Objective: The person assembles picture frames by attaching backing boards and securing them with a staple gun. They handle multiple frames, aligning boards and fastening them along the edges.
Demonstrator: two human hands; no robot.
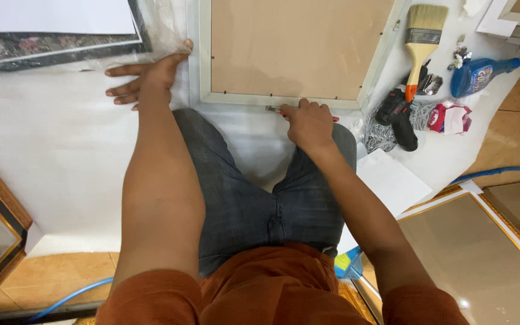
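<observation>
The right hand (309, 123) has its fingers closed around a small red-handled tool (281, 111) at the near edge of the frame (284, 100) (face down on the white sheet (61, 162)). The left hand (145, 79) lies flat, fingers spread, beside the frame's left corner.

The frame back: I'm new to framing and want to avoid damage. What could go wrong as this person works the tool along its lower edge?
The right hand presses a red-handled tool at the frame edge; a slip could gouge the backing board or jab fingers. The left hand steadies only one corner, so the frame may shift. The drill and brush lie close enough to get knocked.
</observation>
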